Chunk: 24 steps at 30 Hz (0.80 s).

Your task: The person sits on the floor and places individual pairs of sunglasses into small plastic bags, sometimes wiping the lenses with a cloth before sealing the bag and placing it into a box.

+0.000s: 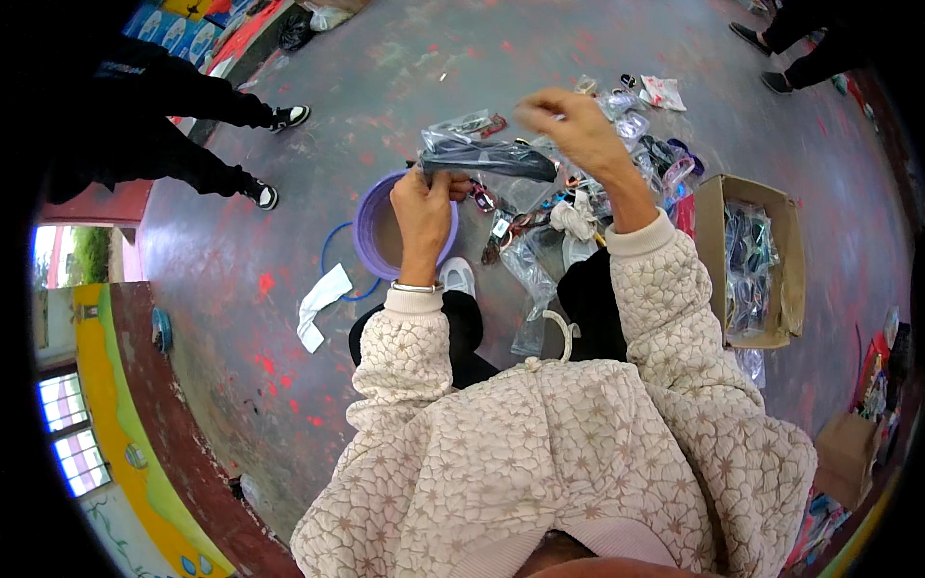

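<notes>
The left hand [421,206] grasps the near left end of a clear plastic packet [493,160] with a dark item inside; its exact kind cannot be told through the film. The packet is held up off the floor [540,58], lying lengthwise from left to right, its left part beyond the far rim of a purple basin [365,229].

The right hand [576,133] is raised beyond the right end of the packet, fingers bent and blurred by motion; whether it grasps anything cannot be told.

On the floor, below and to the right of the packet, lies a loose heap of clear-wrapped eyewear [636,144], with a crumpled white piece [575,216] at its near side. Farther right stands an open cardboard box [710,226] containing eyewear in clear sleeves [748,255].

To the left, a blue hoop [324,258] lies partly behind the basin, with a white sheet [322,302] over its near left edge. The wearer's pale shoe [458,276] is just beside the basin's near right side. One person in dark trousers [207,96] stands at far left; another person's dark shoe [777,83] shows at far right.
</notes>
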Available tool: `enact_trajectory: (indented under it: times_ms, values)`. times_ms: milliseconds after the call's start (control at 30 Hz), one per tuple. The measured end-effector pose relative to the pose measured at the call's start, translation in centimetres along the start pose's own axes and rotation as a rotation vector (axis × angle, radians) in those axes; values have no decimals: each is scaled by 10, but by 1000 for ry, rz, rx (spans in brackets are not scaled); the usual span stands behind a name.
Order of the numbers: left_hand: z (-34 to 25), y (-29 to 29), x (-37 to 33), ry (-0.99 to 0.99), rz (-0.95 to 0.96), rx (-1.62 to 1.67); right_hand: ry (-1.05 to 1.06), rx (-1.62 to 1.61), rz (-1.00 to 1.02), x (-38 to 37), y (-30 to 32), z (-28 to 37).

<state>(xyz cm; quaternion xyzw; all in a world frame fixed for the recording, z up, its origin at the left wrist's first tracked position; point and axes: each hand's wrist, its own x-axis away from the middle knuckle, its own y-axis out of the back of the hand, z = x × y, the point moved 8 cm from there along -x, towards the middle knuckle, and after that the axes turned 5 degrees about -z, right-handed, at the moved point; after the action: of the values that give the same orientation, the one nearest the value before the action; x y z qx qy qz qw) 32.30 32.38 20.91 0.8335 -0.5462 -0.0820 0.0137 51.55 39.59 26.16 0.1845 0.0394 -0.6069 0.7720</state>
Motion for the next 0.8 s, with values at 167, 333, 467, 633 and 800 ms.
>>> enact_trajectory:
  times_ms: [167, 333, 467, 633, 800]
  values:
    - [2, 2, -1, 28, -26, -43, -69, 196, 202, 9, -18, -17]
    - [7, 6, 0, 60, -42, 33, 213, 370, 70, 10, -17, 3]
    - [13, 24, -11, 104, -111, 39, 168, 312, -338, 5, 25, -7]
    - [6, 12, -2, 108, 12, -78, -29, 54, -157, -3, 8, -20]
    - [9, -15, 9, 95, 226, -189, 169, 288, 212, 9, -65, -6]
